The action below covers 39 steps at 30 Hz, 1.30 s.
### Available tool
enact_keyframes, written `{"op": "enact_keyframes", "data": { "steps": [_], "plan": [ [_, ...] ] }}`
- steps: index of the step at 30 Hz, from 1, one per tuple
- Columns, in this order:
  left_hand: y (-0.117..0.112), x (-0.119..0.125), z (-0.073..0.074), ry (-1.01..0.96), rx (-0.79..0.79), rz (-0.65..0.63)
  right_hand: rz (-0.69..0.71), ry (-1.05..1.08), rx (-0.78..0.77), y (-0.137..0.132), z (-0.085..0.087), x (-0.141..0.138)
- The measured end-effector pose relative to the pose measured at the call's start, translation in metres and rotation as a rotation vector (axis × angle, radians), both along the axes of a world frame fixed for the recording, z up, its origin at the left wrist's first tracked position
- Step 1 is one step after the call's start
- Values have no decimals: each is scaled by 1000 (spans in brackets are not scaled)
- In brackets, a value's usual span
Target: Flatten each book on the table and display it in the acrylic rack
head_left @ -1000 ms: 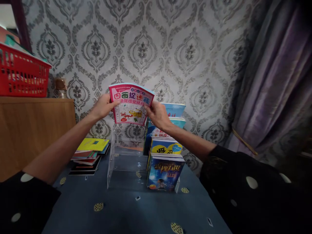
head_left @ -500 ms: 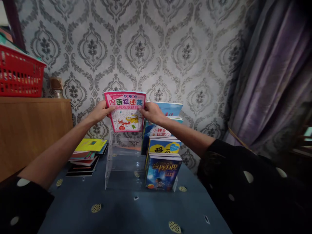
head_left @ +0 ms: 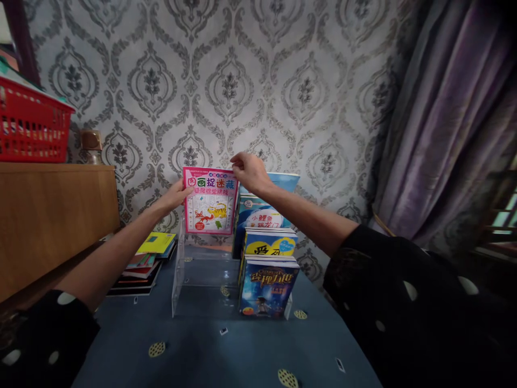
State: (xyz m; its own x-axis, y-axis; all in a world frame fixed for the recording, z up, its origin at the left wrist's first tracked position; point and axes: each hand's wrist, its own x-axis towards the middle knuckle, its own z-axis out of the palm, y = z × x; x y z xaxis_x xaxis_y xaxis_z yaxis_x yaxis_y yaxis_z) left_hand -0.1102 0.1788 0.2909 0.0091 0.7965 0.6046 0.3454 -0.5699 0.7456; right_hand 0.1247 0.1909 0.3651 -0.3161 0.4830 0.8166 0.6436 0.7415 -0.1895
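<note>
A pink picture book (head_left: 210,207) stands upright at the back left of a clear acrylic book rack (head_left: 177,288). My left hand (head_left: 180,195) grips its left edge, thumb across the front cover. Just at the book's upper right corner is my right hand (head_left: 249,170), its fingers curled with a small gap between thumb and index finger. The rack's right side holds a blue book (head_left: 262,215) with a carp title, a yellow-and-blue book (head_left: 269,243) and a dark blue book (head_left: 266,288) in front. My right forearm hides part of the rear books.
A pile of books (head_left: 147,264) with a yellow one on top lies left of the rack on the blue patterned tablecloth (head_left: 218,355). A wooden cabinet (head_left: 56,210) bears a red basket (head_left: 34,126). Wallpaper rises behind, and a curtain (head_left: 436,134) hangs at right.
The pink book has come down and slightly right into the rack's back row. My right hand has slid off its right edge up to the top corner. The left hand keeps its hold.
</note>
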Motion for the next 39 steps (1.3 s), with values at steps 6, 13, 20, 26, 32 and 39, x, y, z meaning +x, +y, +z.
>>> {"op": "enact_keyframes", "data": {
  "steps": [6,13,20,26,32,39],
  "plan": [
    [3,7,-6,-34,29,1,-24,-67,49,-4,-8,2],
    [0,9,-12,-62,0,-20,18,-115,102,-13,-15,8],
    [-18,12,-13,-53,-12,-40,69,-58,108,-23,-21,18],
    [-18,13,-19,-89,-18,-95,90,-38,116,-35,-30,26],
    [2,7,-22,-129,3,-26,104,-45,150,-40,-36,28],
    [32,8,-21,-162,-10,39,274,-28,134,-63,-75,28]
  ]
}}
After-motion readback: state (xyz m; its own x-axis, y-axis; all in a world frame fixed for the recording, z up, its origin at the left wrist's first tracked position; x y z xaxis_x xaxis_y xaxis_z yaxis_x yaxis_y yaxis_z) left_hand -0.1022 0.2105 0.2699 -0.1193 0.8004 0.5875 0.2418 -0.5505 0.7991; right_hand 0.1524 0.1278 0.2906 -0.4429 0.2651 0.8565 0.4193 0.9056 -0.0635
